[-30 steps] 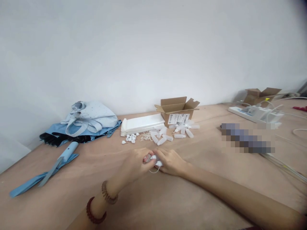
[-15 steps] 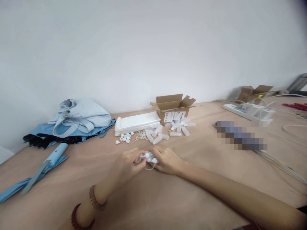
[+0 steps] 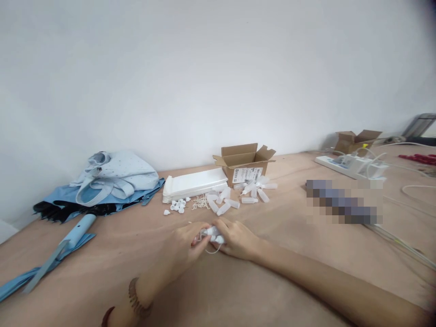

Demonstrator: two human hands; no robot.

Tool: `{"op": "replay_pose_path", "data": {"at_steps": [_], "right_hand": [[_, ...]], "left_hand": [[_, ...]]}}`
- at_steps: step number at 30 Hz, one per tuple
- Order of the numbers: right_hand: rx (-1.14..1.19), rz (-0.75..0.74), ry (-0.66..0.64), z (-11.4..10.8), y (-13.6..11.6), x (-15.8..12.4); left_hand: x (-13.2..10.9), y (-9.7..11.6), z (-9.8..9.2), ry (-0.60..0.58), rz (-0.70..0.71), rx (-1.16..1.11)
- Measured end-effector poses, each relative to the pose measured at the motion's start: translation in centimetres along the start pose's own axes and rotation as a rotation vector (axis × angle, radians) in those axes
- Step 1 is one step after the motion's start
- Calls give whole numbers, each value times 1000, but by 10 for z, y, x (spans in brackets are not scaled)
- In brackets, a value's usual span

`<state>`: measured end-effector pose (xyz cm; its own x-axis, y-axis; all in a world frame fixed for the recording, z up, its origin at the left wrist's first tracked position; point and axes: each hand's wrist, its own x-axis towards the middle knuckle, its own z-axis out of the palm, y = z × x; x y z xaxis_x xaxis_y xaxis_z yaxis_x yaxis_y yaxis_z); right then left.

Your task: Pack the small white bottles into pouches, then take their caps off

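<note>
Both my hands meet at the middle of the table, close together in front of me. My left hand and my right hand pinch a small translucent plastic dropper bottle, with a white cap piece beside it. My fingers hide much of the bottle. A thin white cord loops below my hands. Just ahead lie several loose translucent bottles, a cluster of white caps and a tangle of thin white strings.
Behind the bottles stand an open cardboard box and a stack of white paper sleeves. A folded blue umbrella and pale blue cloth lie left. A power strip with cables sits right, beside a blurred patch.
The whole scene sits a little lower in the view, and my bracelets have dropped mostly out of frame. My hands still hold the small bottle together.
</note>
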<state>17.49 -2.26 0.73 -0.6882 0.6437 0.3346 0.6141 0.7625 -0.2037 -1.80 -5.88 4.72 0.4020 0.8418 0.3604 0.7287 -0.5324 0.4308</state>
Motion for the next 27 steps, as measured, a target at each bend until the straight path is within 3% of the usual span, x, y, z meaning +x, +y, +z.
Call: {"op": "replay_pose_path", "data": {"at_steps": [11,27], "right_hand": [[8,18,-22,-1,-1,0],[8,46,-76,-6,-3,-1]], "left_hand": [[0,0,1,-40,-80,24],[0,8,-3,-93,-80,-128]]}}
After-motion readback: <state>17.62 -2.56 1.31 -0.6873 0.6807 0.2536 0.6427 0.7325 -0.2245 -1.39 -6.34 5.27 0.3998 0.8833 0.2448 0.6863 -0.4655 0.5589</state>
